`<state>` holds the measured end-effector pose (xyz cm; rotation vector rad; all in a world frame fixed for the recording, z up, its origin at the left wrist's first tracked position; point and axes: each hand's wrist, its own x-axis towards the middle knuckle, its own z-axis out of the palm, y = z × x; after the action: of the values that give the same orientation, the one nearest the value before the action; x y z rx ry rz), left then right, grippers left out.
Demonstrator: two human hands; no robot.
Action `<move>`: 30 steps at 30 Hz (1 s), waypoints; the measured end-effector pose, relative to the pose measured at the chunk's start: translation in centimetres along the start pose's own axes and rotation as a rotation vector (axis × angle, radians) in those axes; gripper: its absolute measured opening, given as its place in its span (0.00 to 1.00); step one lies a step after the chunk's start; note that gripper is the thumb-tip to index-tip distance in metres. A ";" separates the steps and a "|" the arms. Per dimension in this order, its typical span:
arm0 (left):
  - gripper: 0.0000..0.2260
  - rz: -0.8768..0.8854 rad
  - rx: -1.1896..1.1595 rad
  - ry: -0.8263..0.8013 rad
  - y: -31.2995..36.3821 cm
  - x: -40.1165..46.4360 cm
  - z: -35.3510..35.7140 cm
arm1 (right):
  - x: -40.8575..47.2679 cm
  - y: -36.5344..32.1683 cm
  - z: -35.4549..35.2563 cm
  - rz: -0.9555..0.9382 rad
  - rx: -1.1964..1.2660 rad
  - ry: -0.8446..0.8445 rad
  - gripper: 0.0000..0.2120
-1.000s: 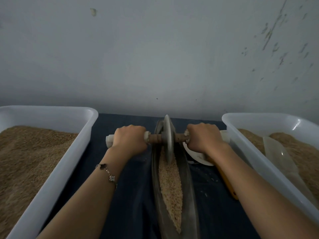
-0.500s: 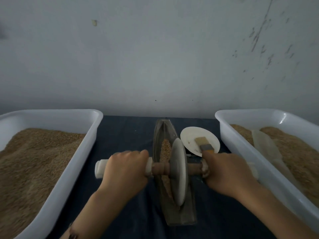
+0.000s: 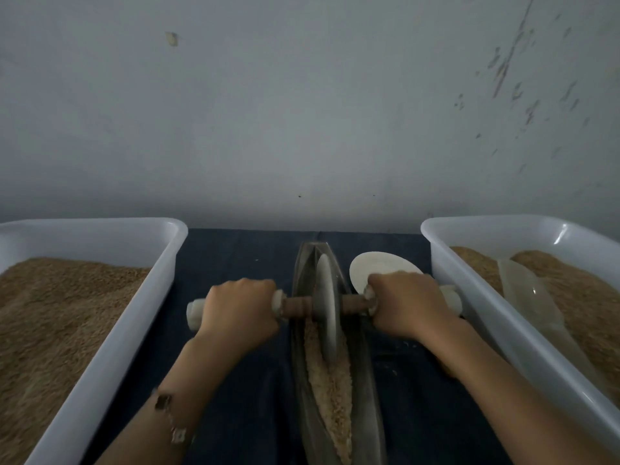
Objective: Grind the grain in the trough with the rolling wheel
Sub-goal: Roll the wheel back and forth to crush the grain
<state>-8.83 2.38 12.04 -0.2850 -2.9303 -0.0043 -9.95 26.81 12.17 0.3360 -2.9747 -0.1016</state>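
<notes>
1. The left hand (image 3: 239,315) is curled tight round the left end of the axle (image 3: 298,305), and the right hand (image 3: 407,305) grips the right end the same way; both fists sit knuckles up, level with each other.
2. Between the two fists stands the rolling wheel (image 3: 326,305), a pale disc set upright on its edge, its rim down in the trough (image 3: 367,380).
3. The trough is a long, narrow, dark boat-shaped channel running from near to far down the middle of the dark blue cloth (image 3: 241,260). The wheel sits in its far half.
4. The grain (image 3: 330,397) lies as a tan strip along the bottom of the trough, showing mostly on the near side of the wheel.
5. A white tub (image 3: 110,357) heaped with brown grain stands to the left of the trough, and a second white tub (image 3: 503,317) with more of it stands to the right.
6. A small white dish (image 3: 375,266) lies on the cloth just beyond the right hand, partly hidden by it.
7. A bracelet (image 3: 167,411) hangs on the left wrist.
8. A grey scuffed wall (image 3: 302,112) rises behind everything.
</notes>
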 end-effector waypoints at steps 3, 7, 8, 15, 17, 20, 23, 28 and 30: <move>0.05 -0.049 -0.056 -0.008 -0.5 3.4 0.4 | 3.6 0.3 -0.1 0.001 -0.051 0.118 0.07; 0.06 -0.055 -0.068 -0.007 -1.1 6.0 0.6 | 6.1 0.6 -0.4 0.009 -0.106 0.167 0.09; 0.07 -0.046 -0.054 0.003 -1.1 6.1 0.7 | 6.1 0.6 -0.4 0.014 -0.099 0.153 0.08; 0.05 0.024 0.009 -0.021 0.0 1.8 -0.1 | 1.1 -0.2 0.2 0.023 -0.041 0.065 0.09; 0.05 0.050 0.026 -0.027 0.5 -0.5 -0.5 | -1.4 -0.4 -0.1 0.030 0.009 0.000 0.08; 0.08 0.084 0.055 -0.030 1.0 -3.9 -1.4 | -5.2 -0.6 -0.9 0.030 0.075 -0.095 0.10; 0.10 0.103 0.076 -0.032 1.2 -6.2 -2.4 | -7.7 -0.8 -2.1 0.024 0.077 -0.131 0.11; 0.09 0.099 0.048 -0.061 1.1 -6.2 -2.6 | -7.6 -1.0 -2.6 0.020 0.077 -0.218 0.09; 0.09 0.076 0.021 -0.094 0.8 -4.9 -2.0 | -6.5 -0.9 -2.2 0.014 0.078 -0.194 0.07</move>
<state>-3.59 2.20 13.08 -0.4035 -3.0078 0.0522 -3.11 27.31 13.41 0.3318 -3.1785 -0.0169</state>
